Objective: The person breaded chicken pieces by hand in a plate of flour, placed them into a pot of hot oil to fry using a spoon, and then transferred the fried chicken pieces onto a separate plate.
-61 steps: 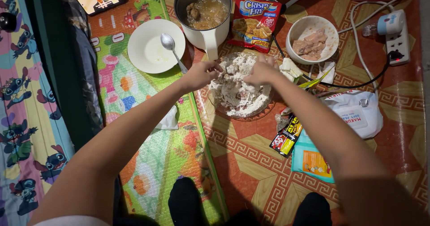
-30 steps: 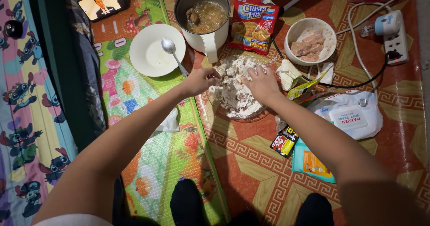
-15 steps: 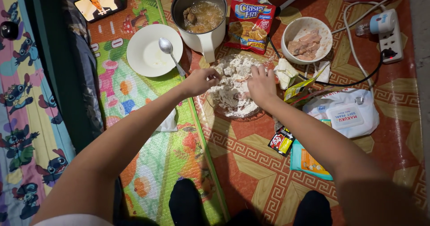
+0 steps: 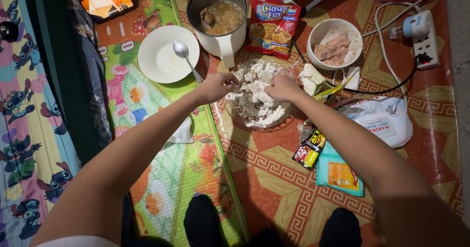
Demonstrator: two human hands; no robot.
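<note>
Your left hand (image 4: 219, 85) and right hand (image 4: 281, 86) are both down in the clear dish (image 4: 284, 121) of flour-coated meat pieces (image 4: 255, 94), which sits on the patterned floor just below your fingertips and between the two hands. The left fingers look curled in a pinch on a floured lump at the dish's near-left edge; the right fingers are bent over the pile, but you cannot tell whether they grip a piece or only press on it. Judge these pieces as soft, light and slippery under the powder, so take each one by its thick middle with the pads of thumb and two fingers, gently, or the coating will rub off. Beyond your fingertips stand the white pot (image 4: 220, 17) and the breading mix packet (image 4: 271, 23); past your right knuckles is the bowl of raw meat (image 4: 336, 44), and left of your left thumb the white plate (image 4: 159, 56) with a spoon (image 4: 184, 54).
</note>
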